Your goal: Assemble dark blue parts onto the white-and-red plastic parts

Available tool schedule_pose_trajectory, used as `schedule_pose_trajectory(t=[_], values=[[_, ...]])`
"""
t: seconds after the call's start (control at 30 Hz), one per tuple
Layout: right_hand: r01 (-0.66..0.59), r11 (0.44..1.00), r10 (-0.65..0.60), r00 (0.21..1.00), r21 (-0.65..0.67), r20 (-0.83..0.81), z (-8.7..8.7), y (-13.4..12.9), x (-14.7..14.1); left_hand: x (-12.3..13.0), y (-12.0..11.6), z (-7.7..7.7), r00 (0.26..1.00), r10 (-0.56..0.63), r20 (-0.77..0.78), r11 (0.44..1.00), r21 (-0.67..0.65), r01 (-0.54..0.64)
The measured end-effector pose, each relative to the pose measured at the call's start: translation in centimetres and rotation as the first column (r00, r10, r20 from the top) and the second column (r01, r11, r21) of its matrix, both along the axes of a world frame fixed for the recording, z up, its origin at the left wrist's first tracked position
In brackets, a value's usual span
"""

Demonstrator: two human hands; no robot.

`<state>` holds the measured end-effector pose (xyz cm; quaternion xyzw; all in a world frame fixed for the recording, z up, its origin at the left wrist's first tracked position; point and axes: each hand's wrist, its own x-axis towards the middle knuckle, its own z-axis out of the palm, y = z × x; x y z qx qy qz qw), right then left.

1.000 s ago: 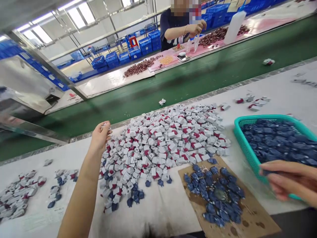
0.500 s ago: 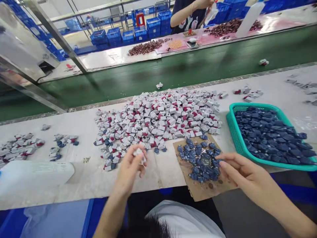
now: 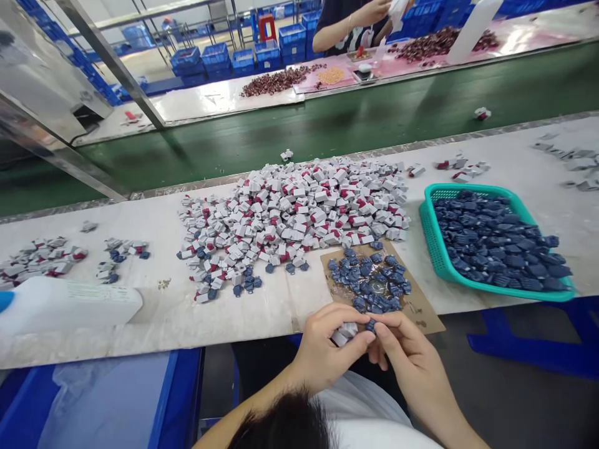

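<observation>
My left hand (image 3: 327, 340) is closed around a light grey plastic part (image 3: 344, 333), just in front of the table edge. Fingertip to fingertip with it, my right hand (image 3: 412, 352) pinches a small dark blue plastic piece (image 3: 370, 325) against the grey part; whether the two are joined is hidden by the fingers. Behind the hands, several loose blue pieces (image 3: 360, 274) lie on a brown cardboard sheet (image 3: 423, 299) wet with a shiny liquid. A large heap of grey and dark red parts (image 3: 299, 206) spreads over the table beyond.
A teal basket (image 3: 430, 243) full of blue pieces stands at the right. At left lie a white bottle (image 3: 79, 305) and smaller grey piles (image 3: 42, 259). Beyond runs a green conveyor belt (image 3: 210, 153) with two parts on it. Across it, a person (image 3: 350, 28) works at another table.
My right hand has left the cardboard with a blue piece and come toward my body. My left hand has moved right with the grey part to meet it. The parts on the belt shifted left.
</observation>
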<state>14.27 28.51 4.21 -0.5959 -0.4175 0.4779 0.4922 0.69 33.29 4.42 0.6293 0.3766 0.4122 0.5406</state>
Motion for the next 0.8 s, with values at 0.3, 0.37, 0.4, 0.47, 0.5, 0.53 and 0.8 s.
schedule_pose_trajectory(t=[0.3,0.37,0.4,0.47,0.5,0.53,0.8], values=[[-0.137,0.991,0.137,0.979,-0.010,0.151,0.0,1.1,2.0,-0.6,0.3,0.0,1.000,0.010,0.019,0.950,-0.312,-0.003],[-0.285,0.958,0.279,0.933,-0.005,0.226,0.2,1.2,2.4,-0.8,0.3,0.0,0.999,-0.019,0.028,0.914,-0.405,0.029],[-0.366,0.931,0.354,0.892,-0.010,0.282,0.3,1.2,2.7,-0.9,0.4,0.1,0.999,-0.039,0.026,0.902,-0.429,0.047],[-0.468,0.882,0.449,0.802,-0.054,0.393,0.4,1.4,3.5,-1.1,0.4,-0.1,0.996,-0.087,0.007,0.890,-0.448,0.081],[-0.472,0.879,0.451,0.775,-0.068,0.442,0.3,1.6,4.0,-1.3,0.5,-0.2,0.995,-0.104,-0.008,0.887,-0.454,0.089],[-0.448,0.891,0.422,0.759,-0.073,0.495,0.2,1.8,4.6,-1.4,0.5,-0.4,0.994,-0.108,-0.015,0.880,-0.466,0.089],[-0.452,0.892,0.260,0.543,0.017,0.799,-1.6,5.5,8.9,-4.0,0.8,-2.1,0.944,0.089,0.319,0.722,-0.673,0.159]])
